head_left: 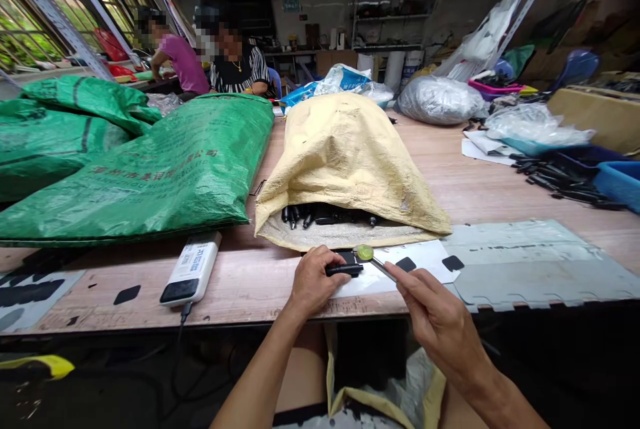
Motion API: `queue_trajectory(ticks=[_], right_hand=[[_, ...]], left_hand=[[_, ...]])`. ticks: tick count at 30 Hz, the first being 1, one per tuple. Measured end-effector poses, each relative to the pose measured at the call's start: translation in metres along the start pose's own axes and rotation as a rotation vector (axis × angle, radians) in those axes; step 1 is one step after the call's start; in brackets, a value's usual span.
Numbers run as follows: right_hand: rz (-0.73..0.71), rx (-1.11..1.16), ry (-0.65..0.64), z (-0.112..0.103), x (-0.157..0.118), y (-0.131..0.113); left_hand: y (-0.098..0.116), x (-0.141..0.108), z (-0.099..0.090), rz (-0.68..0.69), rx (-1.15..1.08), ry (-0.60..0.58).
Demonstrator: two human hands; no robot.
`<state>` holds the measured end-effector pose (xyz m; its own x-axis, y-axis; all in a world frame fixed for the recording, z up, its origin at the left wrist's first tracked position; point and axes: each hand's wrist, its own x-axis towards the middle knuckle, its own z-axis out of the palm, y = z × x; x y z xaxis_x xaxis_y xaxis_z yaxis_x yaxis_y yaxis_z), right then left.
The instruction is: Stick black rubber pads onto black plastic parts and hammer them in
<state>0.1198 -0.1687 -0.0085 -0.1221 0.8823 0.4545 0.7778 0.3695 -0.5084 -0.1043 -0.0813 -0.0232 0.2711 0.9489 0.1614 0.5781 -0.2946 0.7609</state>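
Note:
My left hand is closed round a black pen-like tube near the table's front edge, its end pointing right. My right hand grips a thin metal-handled tool with a round yellow-green head; its exact kind is unclear. That head is just above the black tube, and I cannot tell whether they touch. Beyond my hands lies a yellow woven sack, its mouth facing me. Several black tubes show inside it. A white sheet with dark patches lies under my hands.
Green woven sacks fill the left. A white power bank with a cable is near the front edge. Right are a grey sheet, black parts and a blue bin. Two people sit behind; an open bag hangs below.

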Motion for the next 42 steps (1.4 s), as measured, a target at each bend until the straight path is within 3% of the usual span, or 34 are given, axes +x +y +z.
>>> queue_trajectory(ticks=[6, 10, 13, 17, 22, 29, 33, 35, 38, 40, 42], right_hand=[[0.042, -0.013, -0.046, 0.001, -0.007, 0.010], [0.074, -0.025, 0.046, -0.008, 0.000, 0.026], [0.071, -0.187, 0.071, -0.021, 0.011, 0.049], [-0.042, -0.375, 0.013, -0.030, 0.022, 0.094], [-0.097, -0.331, 0.008, -0.023, 0.032, 0.131], [-0.098, -0.315, 0.058, -0.017, 0.033, 0.132], [-0.084, -0.325, 0.062, -0.018, 0.032, 0.130], [-0.086, -0.332, 0.068, -0.018, 0.033, 0.130], [-0.091, -0.347, 0.076, -0.016, 0.032, 0.131], [-0.097, -0.348, 0.078, -0.015, 0.031, 0.133], [-0.104, -0.347, 0.086, -0.014, 0.031, 0.134]], left_hand=[[0.000, 0.000, 0.001, -0.002, 0.028, 0.005], [0.001, -0.001, 0.000, -0.014, 0.041, -0.001], [0.002, -0.001, 0.000, -0.008, 0.059, -0.003], [0.000, -0.001, 0.000, 0.013, 0.071, -0.007], [-0.001, -0.001, 0.001, 0.002, 0.072, -0.011], [-0.003, 0.001, -0.002, 0.043, 0.060, -0.030], [0.016, -0.012, -0.007, 0.086, -0.016, -0.030], [0.033, -0.031, -0.005, 0.108, -0.108, -0.116], [0.053, -0.065, 0.011, 0.141, -0.198, -0.386], [0.055, -0.082, 0.030, 0.131, -0.158, -0.548], [0.047, -0.093, 0.052, 0.040, -0.055, -0.614]])
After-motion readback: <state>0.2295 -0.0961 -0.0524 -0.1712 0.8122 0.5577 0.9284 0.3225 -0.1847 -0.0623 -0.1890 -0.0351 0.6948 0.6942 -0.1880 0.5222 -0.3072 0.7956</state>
